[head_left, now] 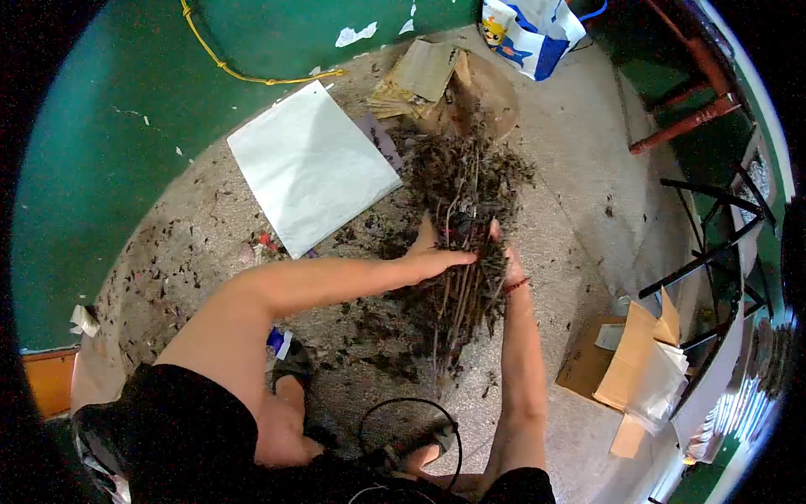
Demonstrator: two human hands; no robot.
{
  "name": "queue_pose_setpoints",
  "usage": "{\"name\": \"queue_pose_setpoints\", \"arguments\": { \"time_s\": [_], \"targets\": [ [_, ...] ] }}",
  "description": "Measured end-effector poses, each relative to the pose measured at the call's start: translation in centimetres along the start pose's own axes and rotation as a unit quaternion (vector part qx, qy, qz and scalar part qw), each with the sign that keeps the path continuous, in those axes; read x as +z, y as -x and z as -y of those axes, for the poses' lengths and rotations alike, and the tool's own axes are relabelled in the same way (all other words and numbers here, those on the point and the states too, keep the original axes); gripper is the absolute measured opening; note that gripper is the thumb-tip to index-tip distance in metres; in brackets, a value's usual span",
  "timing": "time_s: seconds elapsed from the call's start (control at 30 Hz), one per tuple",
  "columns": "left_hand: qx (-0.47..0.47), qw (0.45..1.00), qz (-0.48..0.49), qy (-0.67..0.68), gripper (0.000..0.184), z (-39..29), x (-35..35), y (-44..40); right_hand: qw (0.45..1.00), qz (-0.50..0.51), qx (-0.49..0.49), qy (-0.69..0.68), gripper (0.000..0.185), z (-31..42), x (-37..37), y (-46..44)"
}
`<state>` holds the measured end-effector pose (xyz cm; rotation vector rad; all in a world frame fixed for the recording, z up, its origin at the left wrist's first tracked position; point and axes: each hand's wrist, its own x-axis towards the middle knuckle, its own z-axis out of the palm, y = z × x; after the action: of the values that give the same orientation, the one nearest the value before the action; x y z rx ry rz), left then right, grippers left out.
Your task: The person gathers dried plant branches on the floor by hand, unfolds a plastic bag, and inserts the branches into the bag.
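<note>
A big bundle of dried, dark leafy plant stalks [457, 307] lies along the floor in front of me, its thin stems towards me. My left hand [432, 256] grips it from the left, thumb pointing away and fingers laid across the stems. On the other side my right hand [510, 267], with a red bead bracelet at the wrist, holds the bundle's right edge; some of its fingers are hidden by leaves. A small dark and red thing [460, 223] shows among the stalks between my hands, too unclear to name.
White sheets [315, 168] lie to the left of the bundle, and folded yellowish cardboard [424, 71] lies beyond it. A patterned bag [533, 38] stands at the back. An opened carton [604, 353] and a black metal frame [705, 260] are at right. Leaf crumbs litter the floor [579, 252].
</note>
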<state>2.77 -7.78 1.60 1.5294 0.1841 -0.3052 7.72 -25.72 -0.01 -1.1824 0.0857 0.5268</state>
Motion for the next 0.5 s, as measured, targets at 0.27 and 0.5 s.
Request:
{"name": "queue_pose_setpoints", "arguments": {
  "time_s": [0.27, 0.5],
  "targets": [
    [-0.018, 0.999, -0.015, -0.028, 0.123, 1.9, -0.2, 0.0, 0.948, 0.040, 0.002, 0.317, 0.064, 4.5, 4.8, 2.8],
    [-0.139, 0.971, -0.047, -0.190, 0.119, -0.3, 1.4, 1.6, 0.901, 0.088, -0.020, 0.424, 0.065, 4.3, 6.7, 1.0]
  ]
}}
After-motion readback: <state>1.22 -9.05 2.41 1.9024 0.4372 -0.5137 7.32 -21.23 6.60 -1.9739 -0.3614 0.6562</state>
